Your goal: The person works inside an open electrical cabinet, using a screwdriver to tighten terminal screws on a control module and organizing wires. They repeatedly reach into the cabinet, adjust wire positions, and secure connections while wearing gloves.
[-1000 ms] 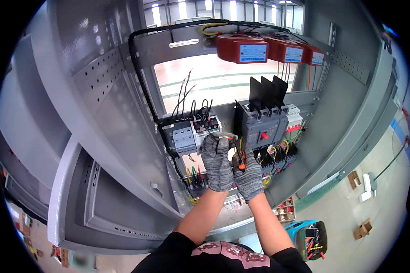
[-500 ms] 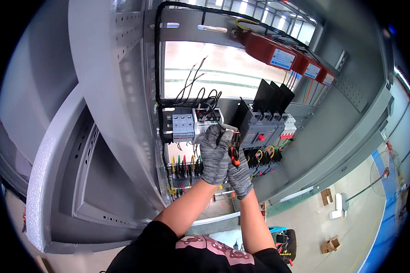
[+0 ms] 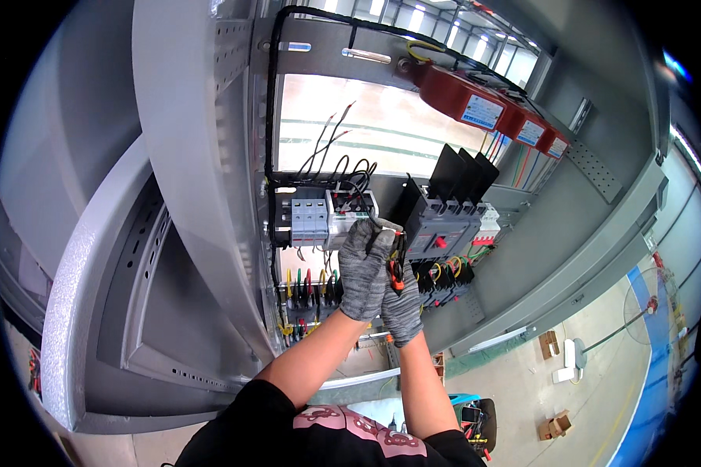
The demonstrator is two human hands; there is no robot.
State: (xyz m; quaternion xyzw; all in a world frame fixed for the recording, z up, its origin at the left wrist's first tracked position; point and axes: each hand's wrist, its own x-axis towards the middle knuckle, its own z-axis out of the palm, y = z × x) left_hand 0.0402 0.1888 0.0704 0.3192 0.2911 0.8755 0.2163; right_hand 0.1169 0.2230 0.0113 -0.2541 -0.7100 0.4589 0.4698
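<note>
Both of my hands wear grey knitted gloves and sit close together in front of the panel. My left hand [image 3: 365,268] is closed, thumb and fingers pinching a black wire [image 3: 369,205] near its red-marked end. Pliers with orange-and-black handles [image 3: 397,276] are gripped in my right hand [image 3: 403,311], just below and right of the left. Their jaws point up at the wire end; whether they touch it, I cannot tell. Behind the left fingers sits a white-and-black modular device [image 3: 349,212] with looped black wires, beside a grey modular breaker [image 3: 309,219].
A large dark moulded-case breaker [image 3: 442,227] with upright black barriers stands to the right. Red current transformers [image 3: 475,105] hang above. Lower down run coloured wires [image 3: 311,288]. A grey cabinet door [image 3: 93,311] flanks the left; a tool bag [image 3: 481,424] lies on the floor.
The view has shifted slightly. Both hands keep nearly the same pose by the wire end, with the left still pinching the wire and the right still holding the pliers.
</note>
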